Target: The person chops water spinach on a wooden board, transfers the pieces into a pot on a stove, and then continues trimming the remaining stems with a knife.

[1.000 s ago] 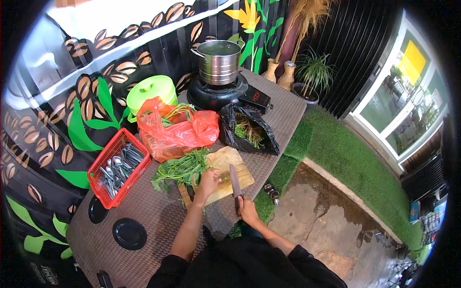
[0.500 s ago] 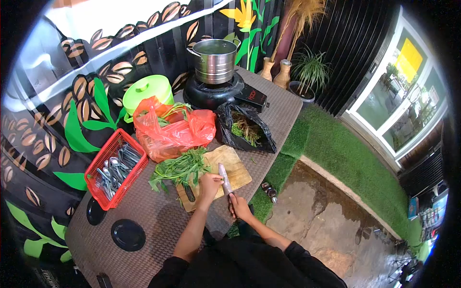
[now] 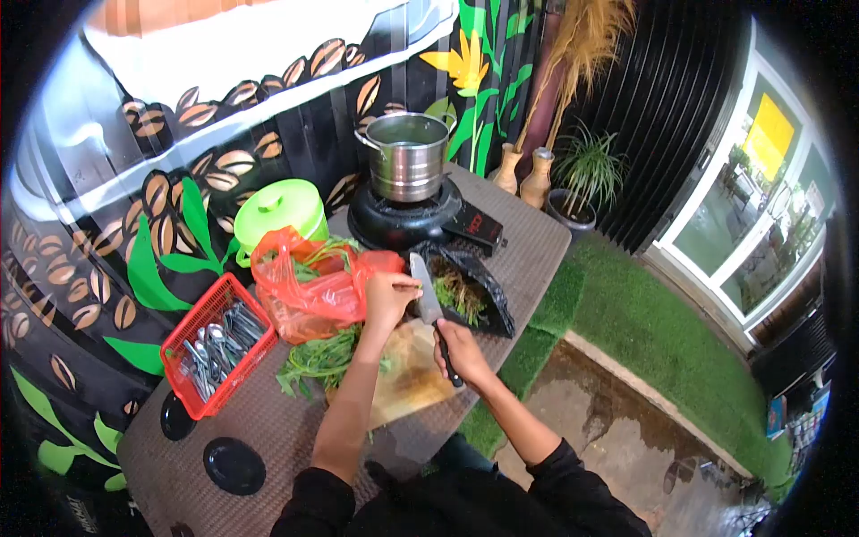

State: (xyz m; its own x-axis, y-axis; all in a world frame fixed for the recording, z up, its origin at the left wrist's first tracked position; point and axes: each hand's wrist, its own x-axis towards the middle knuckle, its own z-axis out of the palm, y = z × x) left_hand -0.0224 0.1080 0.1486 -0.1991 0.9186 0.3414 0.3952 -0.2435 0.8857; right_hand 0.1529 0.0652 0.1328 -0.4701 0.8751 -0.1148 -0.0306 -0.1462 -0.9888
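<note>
mid-frame, your right hand (image 3: 458, 349) grips the knife (image 3: 424, 288); left hand (image 3: 387, 300) by the blade, can't tell if pinching. likely blade-clearing; next calls for a steady knife.

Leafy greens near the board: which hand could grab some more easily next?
Probably the left hand: it's nearer the leafy greens, and its forearm passes right beside them. The right hand is busy gripping the knife by its handle.

Beyond the left grip (image 3: 390, 301), a pot (image 3: 407, 172) stood on a stove (image 3: 394, 224); left of that grip sat a basket (image 3: 234, 369) of cutlery (image 3: 219, 345) and two plates (image 3: 234, 465).
</note>
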